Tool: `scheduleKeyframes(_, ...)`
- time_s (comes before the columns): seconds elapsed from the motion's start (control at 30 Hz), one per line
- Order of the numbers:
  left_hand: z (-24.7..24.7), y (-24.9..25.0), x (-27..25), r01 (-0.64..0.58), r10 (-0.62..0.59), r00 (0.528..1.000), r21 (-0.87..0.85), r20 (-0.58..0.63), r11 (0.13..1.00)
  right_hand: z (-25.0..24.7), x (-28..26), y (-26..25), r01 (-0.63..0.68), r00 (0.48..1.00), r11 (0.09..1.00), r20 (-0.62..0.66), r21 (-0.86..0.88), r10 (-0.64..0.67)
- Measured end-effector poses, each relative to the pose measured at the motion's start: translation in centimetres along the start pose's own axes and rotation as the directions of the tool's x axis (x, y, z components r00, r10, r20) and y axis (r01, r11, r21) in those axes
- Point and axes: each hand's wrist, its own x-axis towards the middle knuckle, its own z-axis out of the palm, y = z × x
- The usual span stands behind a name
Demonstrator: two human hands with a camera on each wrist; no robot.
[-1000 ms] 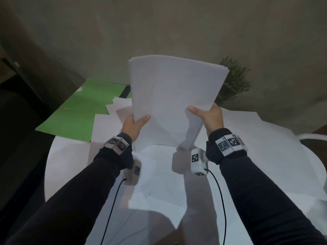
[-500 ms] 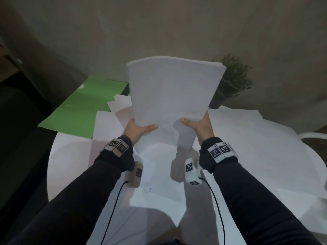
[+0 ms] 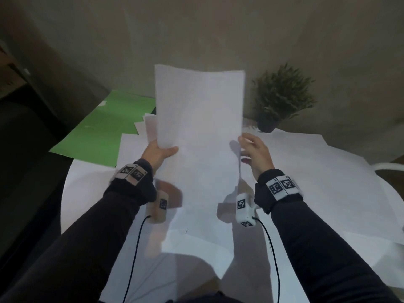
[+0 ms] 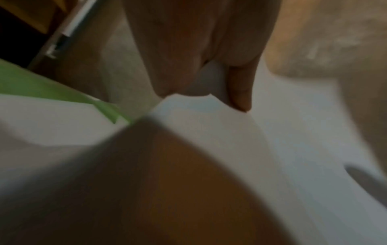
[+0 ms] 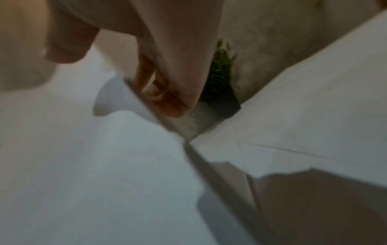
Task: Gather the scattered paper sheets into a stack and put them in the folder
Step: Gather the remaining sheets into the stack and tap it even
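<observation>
White round bench (image 3: 87, 193) under me. My left hand (image 3: 157, 153) pinches upright paper stack (image 3: 200, 132); right hand (image 3: 256, 153) loose-fingered beside its edge. Loose sheets (image 3: 317, 171) remain; green folder (image 3: 105, 125) waits far left, unfilled.

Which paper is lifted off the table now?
The stack in the left hand: it stands upright in the air, while the other sheets lie flat on the table.

Stack of paper sheets (image 3: 200, 119): matt white, smooth. Folder (image 3: 105, 130): matt green card. Worktop (image 3: 87, 193): smooth white, slight sheen. Wall (image 3: 196, 29): rough, matt plaster. Sleeves (image 3: 98, 232): dark knitted cloth. Wrist camera housing (image 3: 243, 209): smooth white plastic.
</observation>
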Motion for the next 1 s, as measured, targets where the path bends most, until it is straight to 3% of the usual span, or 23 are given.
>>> scheduleKeyframes(0.07,-1.6,-1.6,0.7,0.084,-0.079,0.996,0.122,-0.048,0.989,-1.5,1.0,2.2,-0.174,0.975,0.983,-0.147,-0.059,0.164)
scheduleKeyframes(0.13,-3.0,-3.7,1.0,0.201,-0.187,0.978,0.186,-0.089,0.962,-2.4,1.7,4.8,-0.353,0.929,0.899,-0.212,-0.26,0.303)
scheduleKeyframes(0.27,-4.5,-7.3,0.3,0.361,-0.336,0.932,0.424,-0.134,0.831,-0.2,0.1,7.8,-0.397,0.916,0.786,-0.155,-0.474,0.37)
scheduleKeyframes(0.5,-5.0,-8.8,0.5,0.411,-0.396,0.912,0.293,-0.109,0.863,3.5,-2.2,8.4,-0.465,0.875,0.864,-0.248,-0.194,0.416)
scheduleKeyframes(0.57,-5.2,-9.1,0.4,0.419,-0.411,0.908,0.248,-0.083,0.873,3.8,-2.7,7.7,-0.471,0.879,0.844,-0.222,-0.258,0.423)
scheduleKeyframes(0.7,-5.7,-10.0,0.4,0.413,-0.413,0.91,0.214,-0.049,0.885,4.6,-3.5,6.9,-0.353,0.935,0.818,-0.197,-0.454,0.294)
scheduleKeyframes(0.8,-5.9,-9.9,0.9,0.381,-0.385,0.923,0.186,-0.014,0.906,3.9,-3.6,5.3,-0.229,0.961,0.825,-0.257,-0.517,0.106)
scheduleKeyframes(0.87,-6.0,-9.7,1.1,0.368,-0.376,0.927,0.224,-0.007,0.903,3.1,-3.7,3.0,-0.147,0.952,0.835,-0.306,-0.53,-0.027)
scheduleKeyframes(1.0,-6.0,-10.1,1.4,0.371,-0.386,0.923,0.257,0.009,0.893,2.8,-3.5,-1.8,0.101,0.901,0.796,-0.284,-0.596,-0.327)
